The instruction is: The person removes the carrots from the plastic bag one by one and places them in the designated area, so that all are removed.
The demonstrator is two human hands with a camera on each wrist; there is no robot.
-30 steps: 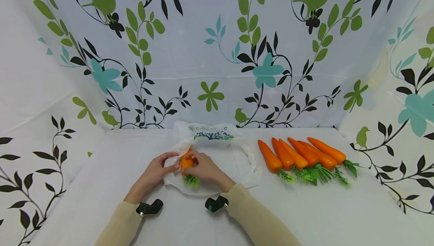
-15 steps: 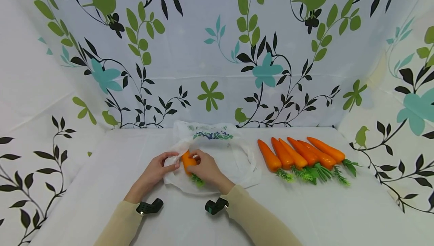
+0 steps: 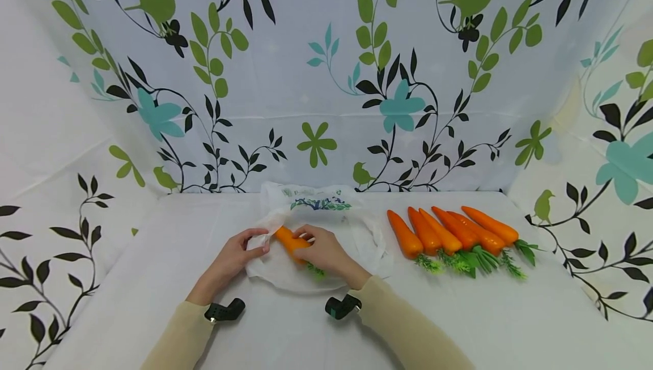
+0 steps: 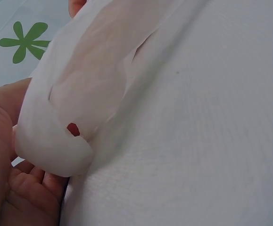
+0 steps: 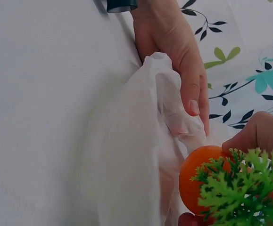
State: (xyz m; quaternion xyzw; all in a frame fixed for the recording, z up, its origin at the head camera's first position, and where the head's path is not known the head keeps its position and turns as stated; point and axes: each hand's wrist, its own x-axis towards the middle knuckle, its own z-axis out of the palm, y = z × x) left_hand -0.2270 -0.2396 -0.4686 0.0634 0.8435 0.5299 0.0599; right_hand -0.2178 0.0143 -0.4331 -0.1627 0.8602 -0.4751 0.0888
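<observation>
A white plastic bag (image 3: 352,245) with a printed tree lies flat at the middle of the table, its mouth toward the person. My left hand (image 3: 232,256) pinches the left side of its mouth, and the lifted film (image 4: 98,80) folds over those fingers in the left wrist view. My right hand (image 3: 329,251) grips an orange carrot (image 3: 287,239) with its thumb and fingers, at the bag's opening. The carrot lies slanted, narrow end away toward the upper left. Its leafy green top (image 5: 249,188) faces the camera in the right wrist view. The carrot's tip is hidden by the film.
Several more carrots (image 3: 405,235) with green tops lie side by side to the right of the bag. A white cloth covers the table (image 3: 285,336). Behind it hangs a curtain (image 3: 285,75) printed with leaves and birds.
The right hand has moved a little right and turned the carrot from nearly straight to slanted, its leafy end swinging right. The left hand stays at the bag's edge.
</observation>
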